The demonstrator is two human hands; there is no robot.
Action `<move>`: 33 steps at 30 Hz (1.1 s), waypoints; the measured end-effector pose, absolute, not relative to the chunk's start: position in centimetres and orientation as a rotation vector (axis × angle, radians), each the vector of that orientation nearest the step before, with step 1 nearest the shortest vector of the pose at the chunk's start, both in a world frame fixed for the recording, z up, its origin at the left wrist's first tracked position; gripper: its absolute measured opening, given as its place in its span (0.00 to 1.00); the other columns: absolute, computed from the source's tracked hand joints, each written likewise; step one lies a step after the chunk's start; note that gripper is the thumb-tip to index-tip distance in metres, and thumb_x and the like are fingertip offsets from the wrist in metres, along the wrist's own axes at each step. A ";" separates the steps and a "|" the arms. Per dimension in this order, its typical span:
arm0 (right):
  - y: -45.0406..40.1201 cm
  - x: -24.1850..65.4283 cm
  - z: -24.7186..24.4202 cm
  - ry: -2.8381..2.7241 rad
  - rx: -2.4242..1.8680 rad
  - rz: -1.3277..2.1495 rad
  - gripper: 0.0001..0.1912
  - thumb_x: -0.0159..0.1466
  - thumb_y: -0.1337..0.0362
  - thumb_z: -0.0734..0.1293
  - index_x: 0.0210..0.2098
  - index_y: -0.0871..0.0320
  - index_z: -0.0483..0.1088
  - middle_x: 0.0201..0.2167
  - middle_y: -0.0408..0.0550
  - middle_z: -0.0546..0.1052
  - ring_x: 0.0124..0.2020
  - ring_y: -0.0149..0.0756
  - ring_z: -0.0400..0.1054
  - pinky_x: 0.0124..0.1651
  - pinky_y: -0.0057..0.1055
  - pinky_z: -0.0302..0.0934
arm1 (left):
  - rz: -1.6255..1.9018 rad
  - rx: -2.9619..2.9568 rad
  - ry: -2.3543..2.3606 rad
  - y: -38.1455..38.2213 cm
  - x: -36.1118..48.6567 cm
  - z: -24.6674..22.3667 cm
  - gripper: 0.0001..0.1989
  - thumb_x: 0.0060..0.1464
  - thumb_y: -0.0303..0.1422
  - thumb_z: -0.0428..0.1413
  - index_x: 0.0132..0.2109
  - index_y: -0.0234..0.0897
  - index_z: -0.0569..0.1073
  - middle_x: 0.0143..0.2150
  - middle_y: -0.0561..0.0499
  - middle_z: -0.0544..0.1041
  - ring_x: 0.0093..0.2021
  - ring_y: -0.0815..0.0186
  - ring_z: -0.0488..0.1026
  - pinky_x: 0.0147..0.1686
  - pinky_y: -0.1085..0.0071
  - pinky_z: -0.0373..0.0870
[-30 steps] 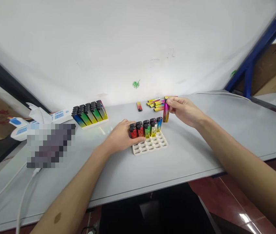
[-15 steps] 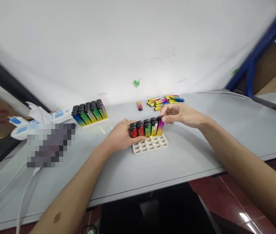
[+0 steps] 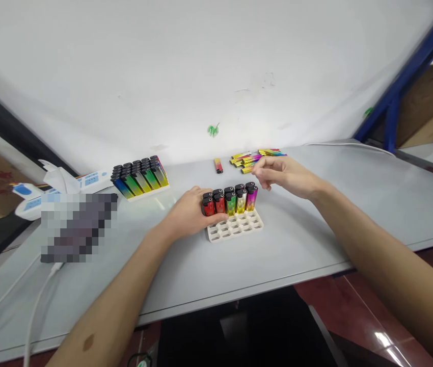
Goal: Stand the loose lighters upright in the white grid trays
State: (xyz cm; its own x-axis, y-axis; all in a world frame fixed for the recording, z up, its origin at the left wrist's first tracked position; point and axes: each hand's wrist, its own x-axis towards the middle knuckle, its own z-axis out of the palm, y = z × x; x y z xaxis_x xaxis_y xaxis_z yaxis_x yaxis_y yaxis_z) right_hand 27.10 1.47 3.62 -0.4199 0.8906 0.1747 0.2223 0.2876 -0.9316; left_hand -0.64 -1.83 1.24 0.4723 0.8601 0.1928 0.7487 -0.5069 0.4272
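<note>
A white tray with slots (image 3: pixel 235 227) lies on the table, its front rows of slots bare. Several upright lighters (image 3: pixel 231 200) with black tops fill its back rows; a purple-and-yellow lighter (image 3: pixel 252 197) stands at the right end. My left hand (image 3: pixel 191 211) is wrapped round the tray's left end, thumb along the front of the lighters. Just behind and right of the tray hovers my right hand (image 3: pixel 277 173), fingers loosely curled and apart, holding nothing I can see. Beyond its fingertips lies a pile of loose shiny lighters (image 3: pixel 247 159).
A single red-and-yellow lighter (image 3: pixel 218 165) lies near the wall. To the left stands a second tray full of lighters (image 3: pixel 140 177). A power strip (image 3: pixel 90 179), a partly pixelated dark device (image 3: pixel 86 224) and white cables (image 3: pixel 43 300) occupy the table's left side.
My right hand has let go of the purple-and-yellow lighter, which now sits lower and upright in the tray. The hand has moved slightly up, toward the pile. My left hand stays put.
</note>
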 end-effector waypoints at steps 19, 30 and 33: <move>5.4 28.4 -1.1 -1.981 -1.903 0.139 0.27 0.62 0.51 0.68 0.54 0.63 0.72 0.50 0.65 0.70 0.58 0.60 0.63 0.58 0.51 0.60 | 0.520 2.420 1.410 -1.9 -0.7 1.4 0.20 0.51 0.51 0.63 0.41 0.40 0.74 0.41 0.47 0.78 0.44 0.54 0.73 0.43 0.61 0.69; 4.8 27.9 0.8 -1.395 -1.169 1.008 0.12 0.62 0.55 0.71 0.36 0.55 0.67 0.33 0.47 0.78 0.37 0.38 0.73 0.43 0.37 0.68 | 0.512 2.422 1.413 -1.9 -0.7 1.5 0.21 0.51 0.52 0.62 0.41 0.40 0.74 0.40 0.48 0.77 0.43 0.55 0.74 0.43 0.61 0.69; 4.2 26.9 0.9 -1.261 -1.110 1.187 0.14 0.63 0.55 0.71 0.36 0.52 0.62 0.21 0.35 0.67 0.18 0.26 0.58 0.22 0.25 0.56 | 0.517 2.426 1.412 -1.9 -0.7 1.4 0.20 0.51 0.51 0.62 0.41 0.40 0.74 0.41 0.48 0.77 0.44 0.55 0.74 0.44 0.62 0.70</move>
State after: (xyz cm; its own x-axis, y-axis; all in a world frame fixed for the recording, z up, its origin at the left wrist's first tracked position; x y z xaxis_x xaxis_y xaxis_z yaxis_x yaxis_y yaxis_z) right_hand 26.95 4.17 0.91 -0.0405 0.9955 0.0851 -0.0247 0.0842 -0.9961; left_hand -0.69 -1.87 1.44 0.4567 0.8749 0.1612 0.7722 -0.4798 0.4164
